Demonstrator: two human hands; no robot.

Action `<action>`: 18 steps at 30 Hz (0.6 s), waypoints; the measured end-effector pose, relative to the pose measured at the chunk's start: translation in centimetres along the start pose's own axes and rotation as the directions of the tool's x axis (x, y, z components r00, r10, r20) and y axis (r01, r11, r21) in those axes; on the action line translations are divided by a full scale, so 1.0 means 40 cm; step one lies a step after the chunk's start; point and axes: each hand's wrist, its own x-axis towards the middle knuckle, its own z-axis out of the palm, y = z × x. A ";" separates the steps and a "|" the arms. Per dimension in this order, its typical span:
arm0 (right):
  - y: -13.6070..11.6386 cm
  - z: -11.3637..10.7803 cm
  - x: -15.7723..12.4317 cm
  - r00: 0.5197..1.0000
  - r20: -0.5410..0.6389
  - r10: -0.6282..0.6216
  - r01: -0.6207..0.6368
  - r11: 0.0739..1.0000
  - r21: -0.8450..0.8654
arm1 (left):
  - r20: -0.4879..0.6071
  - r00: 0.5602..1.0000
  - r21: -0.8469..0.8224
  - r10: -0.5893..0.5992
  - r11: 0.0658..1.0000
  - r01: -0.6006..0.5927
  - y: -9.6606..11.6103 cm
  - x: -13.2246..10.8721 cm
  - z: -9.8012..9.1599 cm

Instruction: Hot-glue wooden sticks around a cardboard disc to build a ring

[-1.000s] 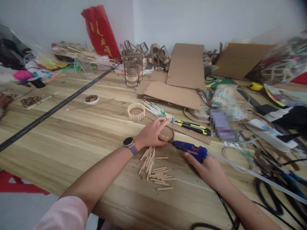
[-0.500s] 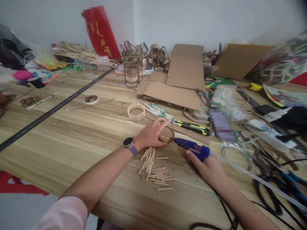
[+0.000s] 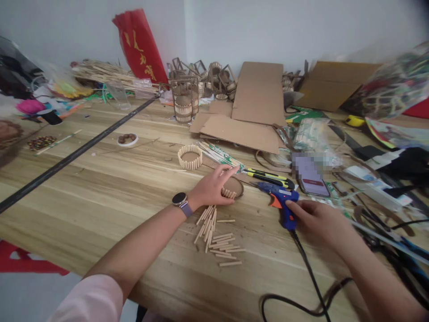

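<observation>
My left hand [image 3: 212,188], a watch [image 3: 180,199] on its wrist, is closed around the near left edge of a round base [image 3: 237,188]. A short row of small sticks [image 3: 229,193] stands along the base's near rim; the fingers hide the rest of that side. To the right, my right hand [image 3: 317,217] grips the back of a blue hot glue gun [image 3: 279,199] with its thumb and fingers. The gun's orange trigger [image 3: 275,201] is uncovered and its nozzle points left. Loose cut sticks [image 3: 223,243] lie in front of my left hand.
A finished stick ring [image 3: 190,157] stands behind my left hand. Beyond are a utility knife [image 3: 268,177], cardboard sheets [image 3: 241,132] and small stick baskets [image 3: 183,109]. A phone [image 3: 311,179] lies at right. The gun's black cord [image 3: 306,259] loops toward the front edge.
My right hand has drawn the glue gun right, away from the base, and turned it so its handle points toward me. My grip has shifted to its back. My left hand stays put.
</observation>
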 end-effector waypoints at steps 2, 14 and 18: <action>-0.021 -0.002 -0.014 0.999 -0.049 0.003 -0.014 0.973 -0.228 | 0.000 1.000 0.000 -0.003 1.000 0.003 0.000 0.000 0.000; -0.283 0.114 -0.087 0.450 0.271 -0.851 0.892 0.415 -0.178 | 0.010 1.000 -0.018 0.000 1.000 0.000 0.001 0.004 -0.002; -0.295 0.130 -0.090 0.431 0.238 -0.870 0.890 0.365 -0.273 | 0.013 1.000 -0.019 -0.004 1.000 0.004 0.000 0.004 -0.001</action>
